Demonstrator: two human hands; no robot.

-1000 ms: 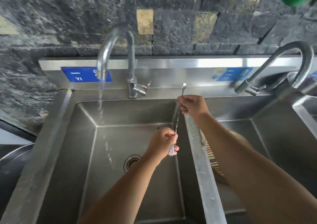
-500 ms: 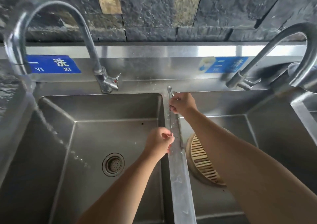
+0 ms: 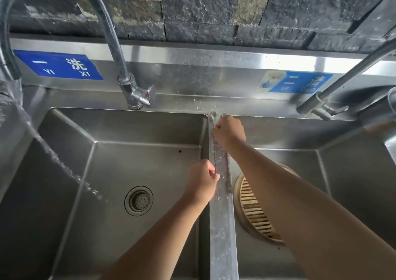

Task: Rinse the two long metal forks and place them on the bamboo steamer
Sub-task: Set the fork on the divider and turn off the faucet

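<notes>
left hand (image 3: pixel 202 178) fisted, right hand (image 3: pixel 229 130) clenched

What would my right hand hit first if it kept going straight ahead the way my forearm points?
Probably the steel back ledge behind the divider, then the splashback; the right hand points up and away, holding the forks. Depth is unclear.

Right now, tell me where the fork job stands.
Done: nothing lies on the bamboo steamer in the right basin. In hand: both hands, right hand and left hand, grip the forks over the divider. Left: placing them on the steamer; the tap water runs.
</notes>
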